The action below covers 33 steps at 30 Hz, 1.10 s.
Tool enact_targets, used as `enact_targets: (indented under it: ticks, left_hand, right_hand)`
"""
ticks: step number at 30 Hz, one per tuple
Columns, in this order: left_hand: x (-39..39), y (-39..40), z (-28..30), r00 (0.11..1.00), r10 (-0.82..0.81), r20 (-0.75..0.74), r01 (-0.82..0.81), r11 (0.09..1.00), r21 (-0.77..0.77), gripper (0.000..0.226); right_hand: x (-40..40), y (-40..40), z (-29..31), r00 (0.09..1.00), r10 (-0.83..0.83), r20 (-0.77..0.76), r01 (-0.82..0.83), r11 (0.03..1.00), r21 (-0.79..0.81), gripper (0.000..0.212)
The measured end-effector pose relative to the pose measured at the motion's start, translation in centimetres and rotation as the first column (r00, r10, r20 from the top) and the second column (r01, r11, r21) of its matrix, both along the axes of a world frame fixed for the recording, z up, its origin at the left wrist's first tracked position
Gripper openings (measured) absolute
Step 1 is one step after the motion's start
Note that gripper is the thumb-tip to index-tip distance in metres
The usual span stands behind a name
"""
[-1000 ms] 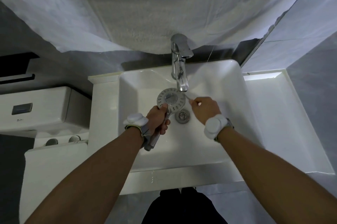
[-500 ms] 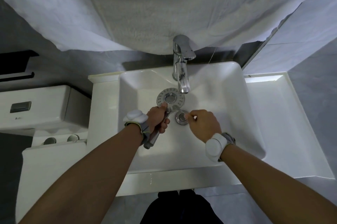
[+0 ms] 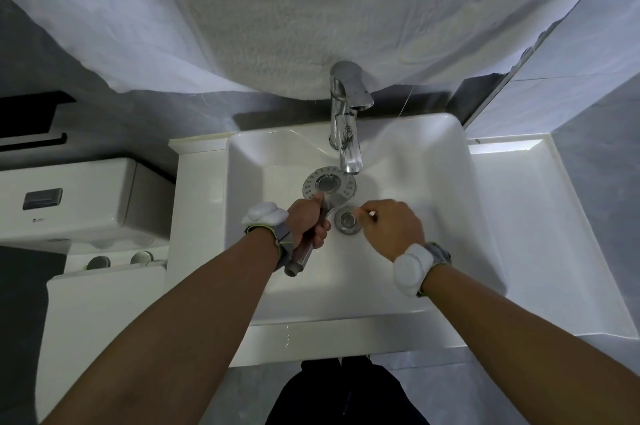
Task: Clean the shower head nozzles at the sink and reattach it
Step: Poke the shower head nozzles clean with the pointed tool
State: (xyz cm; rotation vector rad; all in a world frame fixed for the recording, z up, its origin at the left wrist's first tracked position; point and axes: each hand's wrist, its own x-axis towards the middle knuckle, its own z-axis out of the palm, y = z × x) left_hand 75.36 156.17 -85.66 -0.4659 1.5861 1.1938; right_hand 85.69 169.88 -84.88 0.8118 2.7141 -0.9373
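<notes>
White sink (image 3: 433,216) below: the shower head (image 3: 329,186) is gripped by the left hand (image 3: 308,222) at its handle. Wet chrome, judged slippery. Something small, unidentifiable, is pinched by the right hand (image 3: 391,229).

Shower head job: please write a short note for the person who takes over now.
Left hand grips the shower head by its handle, face up over the sink, just below the faucet.
Right hand pinches a small thin item, too small to identify, beside the drain.
Done: head is detached and at the sink.
Left: finish cleaning the nozzles, rinse, reattach. How clean they are cannot be judged.
</notes>
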Motion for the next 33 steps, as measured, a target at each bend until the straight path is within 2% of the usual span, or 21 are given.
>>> enact_targets:
  ticks: [2, 5, 9, 13, 16, 17, 21, 24, 28, 31, 33]
  left_hand:
    - [-0.1, 0.3, 0.1, 1.000, 0.004, 0.016, -0.005, 1.000, 0.014, 0.042]
    - [0.0, 0.6, 0.4, 1.000, 0.013, 0.028, -0.015, 0.999, 0.041, 0.043]
    - [-0.1, 0.7, 0.5, 0.999, 0.026, 0.038, -0.027, 0.999, 0.042, 0.042]
    - [0.0, 0.2, 0.3, 0.999, 0.025, 0.033, -0.025, 1.000, 0.016, 0.040]
    - [0.1, 0.2, 0.4, 0.999, 0.012, 0.035, -0.013, 1.000, 0.018, 0.039]
    - [0.1, 0.2, 0.5, 0.999, 0.003, 0.037, -0.004, 1.000, 0.014, 0.039]
    - [0.1, 0.5, 0.5, 1.000, -0.016, 0.003, 0.016, 1.000, 0.001, 0.042]
    - [0.0, 0.2, 0.3, 0.996, -0.074, -0.043, 0.073, 0.997, -0.012, 0.038]
    - [0.3, 0.0, -0.2, 0.989, -0.134, -0.070, 0.133, 0.991, -0.011, 0.039]
    - [0.4, 0.2, -0.4, 0.980, -0.176, -0.087, 0.175, 0.984, -0.022, 0.040]
    - [0.6, 0.3, -0.7, 0.974, -0.204, -0.101, 0.203, 0.979, -0.021, 0.042]
  right_hand:
    - [0.2, -0.2, 0.3, 1.000, 0.027, -0.007, -0.027, 1.000, 0.002, 0.029]
    - [-0.6, 1.7, 0.1, 0.994, -0.107, -0.018, 0.106, 0.994, -0.040, 0.032]
    - [0.1, 0.6, 0.2, 1.000, 0.022, -0.002, -0.022, 0.998, -0.055, 0.028]
    - [0.1, 2.1, -0.6, 0.989, -0.144, -0.028, 0.142, 0.987, -0.070, 0.030]
    - [0.6, 0.4, -0.7, 1.000, -0.010, -0.026, 0.008, 0.998, -0.058, 0.029]
    - [0.6, 0.2, -0.4, 1.000, -0.005, -0.029, 0.003, 0.998, -0.055, 0.029]
    - [-0.1, 1.4, -0.9, 0.986, -0.155, -0.055, 0.150, 0.985, -0.081, 0.032]
    - [0.5, 0.4, -0.6, 0.998, -0.041, -0.048, 0.037, 0.996, -0.081, 0.030]
    - [-0.3, 2.9, -0.4, 0.983, -0.177, -0.042, 0.172, 0.980, -0.095, 0.033]
    - [0.0, 1.7, -0.2, 0.999, -0.009, -0.040, 0.008, 0.999, -0.040, 0.032]
    - [-0.1, 1.6, 0.0, 0.999, 0.001, -0.038, -0.002, 1.000, -0.028, 0.031]
